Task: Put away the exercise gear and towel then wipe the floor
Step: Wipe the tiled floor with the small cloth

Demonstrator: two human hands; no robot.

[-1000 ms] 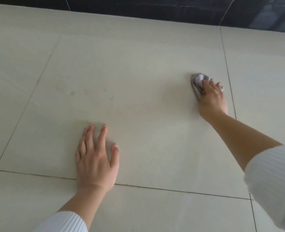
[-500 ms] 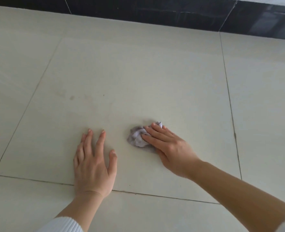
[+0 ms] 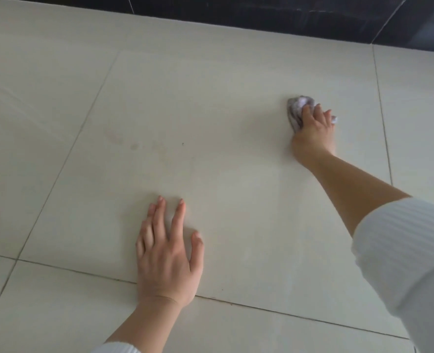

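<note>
A pale tiled floor [image 3: 211,110] fills the view. My right hand [image 3: 312,133] is stretched out to the far right of the big tile and presses a crumpled grey-white cloth [image 3: 297,108] against the floor, fingers closed over it. My left hand [image 3: 167,253] lies flat on the near part of the same tile, fingers spread, holding nothing. White ribbed sleeves cover both forearms partway.
A dark glossy skirting or wall [image 3: 287,16] runs along the far edge of the floor. Faint smudges [image 3: 134,145] and a tiny dark speck [image 3: 182,143] mark the tile left of centre. Grout lines cross near my left wrist.
My right hand swept the cloth from far right to beside my left hand, then back out to the far right. The left hand stayed planted.
</note>
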